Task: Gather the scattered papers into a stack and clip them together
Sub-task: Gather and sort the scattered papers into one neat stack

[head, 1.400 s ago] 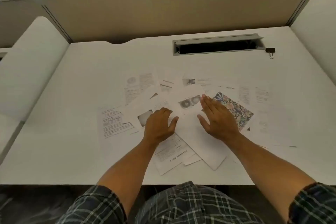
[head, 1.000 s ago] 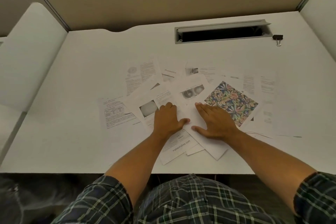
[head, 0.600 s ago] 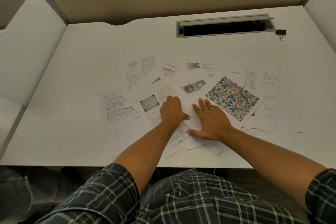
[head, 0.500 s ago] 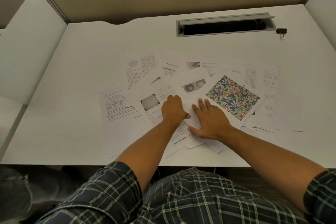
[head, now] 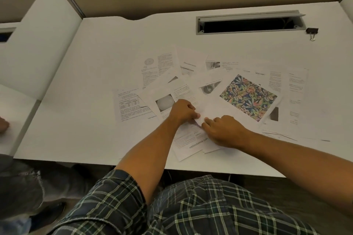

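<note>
Your hands meet over scattered printed white papers [head: 164, 74] on a white desk [head: 86, 86].
Your left hand [head: 183, 111] and right hand [head: 223, 130], fingers curled, pinch the near corner of the floral-print sheet [head: 246, 97]; a black binder clip [head: 311, 31] lies well apart.

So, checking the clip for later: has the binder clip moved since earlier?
No. The binder clip sits just right of the cable slot's end, as before; only the camera shifted.
</note>
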